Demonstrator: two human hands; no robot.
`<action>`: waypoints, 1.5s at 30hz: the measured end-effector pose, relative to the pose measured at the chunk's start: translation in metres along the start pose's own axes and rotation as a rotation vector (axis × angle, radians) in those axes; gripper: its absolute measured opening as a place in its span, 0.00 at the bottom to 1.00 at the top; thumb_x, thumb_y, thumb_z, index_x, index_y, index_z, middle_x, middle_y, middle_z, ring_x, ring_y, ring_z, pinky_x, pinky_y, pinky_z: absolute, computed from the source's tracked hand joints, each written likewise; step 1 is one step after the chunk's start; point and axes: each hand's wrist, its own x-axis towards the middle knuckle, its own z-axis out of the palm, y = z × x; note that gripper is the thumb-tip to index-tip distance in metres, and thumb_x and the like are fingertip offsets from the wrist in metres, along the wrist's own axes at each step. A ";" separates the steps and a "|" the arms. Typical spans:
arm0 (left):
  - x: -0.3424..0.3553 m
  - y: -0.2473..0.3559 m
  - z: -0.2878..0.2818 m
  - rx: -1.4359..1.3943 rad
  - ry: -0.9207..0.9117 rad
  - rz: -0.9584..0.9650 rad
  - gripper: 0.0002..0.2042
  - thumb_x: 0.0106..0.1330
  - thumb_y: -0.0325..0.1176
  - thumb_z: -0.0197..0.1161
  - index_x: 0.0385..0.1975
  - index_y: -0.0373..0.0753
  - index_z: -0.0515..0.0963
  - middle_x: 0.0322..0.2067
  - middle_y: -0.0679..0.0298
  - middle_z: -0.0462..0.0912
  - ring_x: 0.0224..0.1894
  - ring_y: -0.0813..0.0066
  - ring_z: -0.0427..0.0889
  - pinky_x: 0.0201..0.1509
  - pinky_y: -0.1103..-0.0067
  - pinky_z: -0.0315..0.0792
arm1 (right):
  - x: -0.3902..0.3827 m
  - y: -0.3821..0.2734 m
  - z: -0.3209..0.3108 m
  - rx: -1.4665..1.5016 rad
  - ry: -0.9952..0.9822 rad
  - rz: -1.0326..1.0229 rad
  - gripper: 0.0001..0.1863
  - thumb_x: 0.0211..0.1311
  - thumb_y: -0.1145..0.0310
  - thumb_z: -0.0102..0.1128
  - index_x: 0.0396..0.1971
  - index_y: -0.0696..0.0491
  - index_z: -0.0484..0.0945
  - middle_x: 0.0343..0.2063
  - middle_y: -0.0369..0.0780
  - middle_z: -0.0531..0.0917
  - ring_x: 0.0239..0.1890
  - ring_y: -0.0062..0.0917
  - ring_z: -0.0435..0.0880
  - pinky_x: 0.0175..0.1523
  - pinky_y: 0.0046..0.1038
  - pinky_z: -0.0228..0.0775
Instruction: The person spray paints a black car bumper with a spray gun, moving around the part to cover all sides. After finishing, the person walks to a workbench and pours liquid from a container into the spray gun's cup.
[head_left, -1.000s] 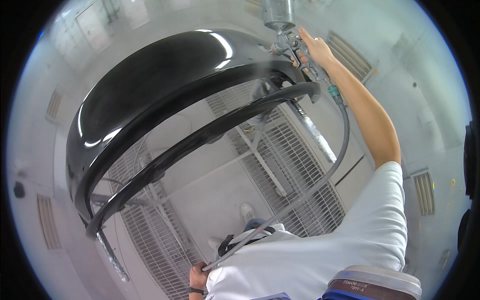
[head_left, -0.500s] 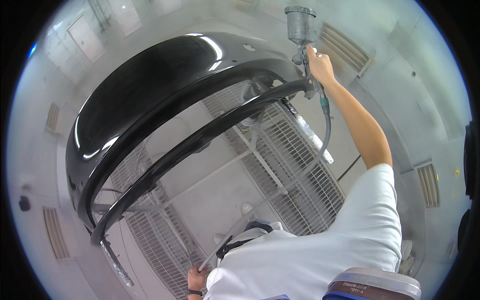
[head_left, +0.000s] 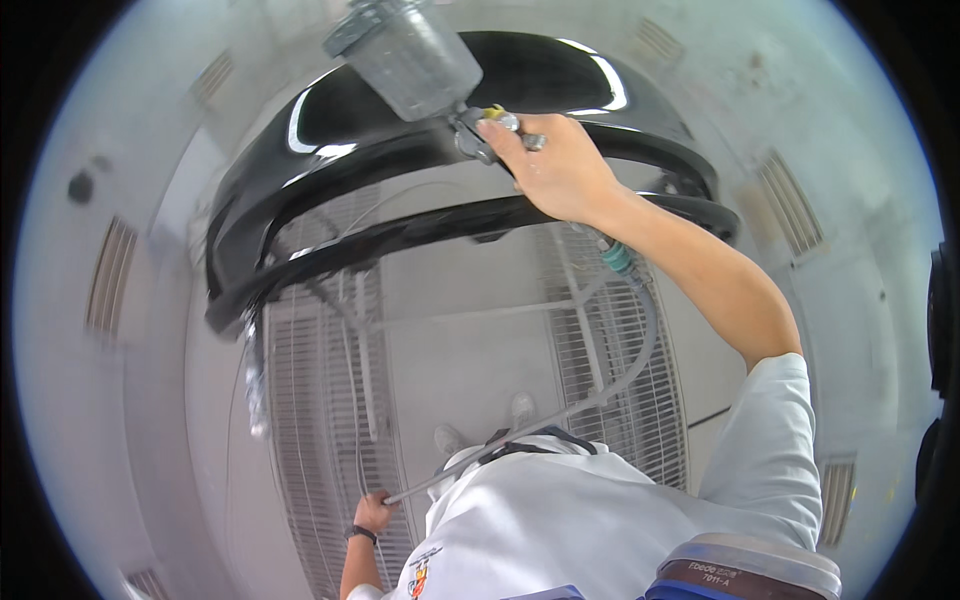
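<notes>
My right hand [head_left: 562,165] is wrapped round the handle of a spray gun [head_left: 472,135] with a grey paint cup [head_left: 415,68] on top. The gun is held over the middle of a glossy black car bumper [head_left: 530,80], hiding part of its upper face; I cannot tell the exact gap. A green fitting [head_left: 617,258] joins the gun to a grey air hose [head_left: 650,340], which sags across my waist. Low on the left, my left hand [head_left: 374,511] is closed round that hose, away from the bumper.
The bumper rests on a stand [head_left: 362,350] with a foil-wrapped arm [head_left: 256,390] at its left. Floor gratings [head_left: 310,420] run on both sides of my feet. Pale walls with louvred vents [head_left: 112,275] surround the space. A respirator part [head_left: 745,570] shows at the lower edge.
The spray gun in my right hand has moved left from the bumper's right end to its middle and appears closer. The whole view has turned. My left hand still holds the hose.
</notes>
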 end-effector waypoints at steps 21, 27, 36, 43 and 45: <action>-0.042 -0.054 0.023 -0.189 0.067 0.083 0.14 0.55 0.40 0.72 0.26 0.33 0.81 0.22 0.48 0.81 0.29 0.49 0.84 0.33 0.65 0.74 | 0.007 -0.038 0.068 -0.164 -0.059 -0.119 0.27 0.71 0.44 0.52 0.42 0.55 0.86 0.22 0.48 0.84 0.30 0.42 0.84 0.42 0.37 0.76; 0.013 0.020 -0.017 -0.035 -0.038 0.154 0.14 0.56 0.41 0.69 0.26 0.34 0.81 0.21 0.49 0.81 0.29 0.48 0.84 0.32 0.65 0.73 | -0.049 0.076 -0.072 0.056 0.264 0.300 0.27 0.71 0.45 0.56 0.41 0.58 0.85 0.16 0.38 0.78 0.22 0.22 0.83 0.30 0.28 0.74; 0.080 0.165 0.001 0.147 -0.108 0.299 0.14 0.57 0.41 0.71 0.25 0.35 0.80 0.20 0.49 0.80 0.27 0.46 0.82 0.30 0.63 0.72 | -0.112 0.268 -0.218 0.107 0.586 0.469 0.31 0.71 0.42 0.55 0.43 0.61 0.82 0.14 0.34 0.75 0.12 0.17 0.71 0.17 0.24 0.64; 0.080 0.255 0.012 0.159 -0.127 0.253 0.14 0.59 0.42 0.70 0.26 0.35 0.80 0.19 0.48 0.79 0.26 0.45 0.81 0.29 0.63 0.72 | -0.136 0.349 -0.284 0.117 0.719 0.594 0.30 0.71 0.41 0.54 0.46 0.57 0.82 0.16 0.36 0.79 0.14 0.18 0.74 0.19 0.24 0.68; 0.081 0.275 0.016 0.172 -0.138 0.235 0.14 0.60 0.42 0.69 0.26 0.35 0.81 0.20 0.48 0.79 0.27 0.45 0.81 0.29 0.63 0.72 | -0.138 0.365 -0.307 0.008 0.765 0.620 0.28 0.71 0.42 0.53 0.43 0.55 0.84 0.16 0.36 0.79 0.14 0.18 0.74 0.19 0.24 0.69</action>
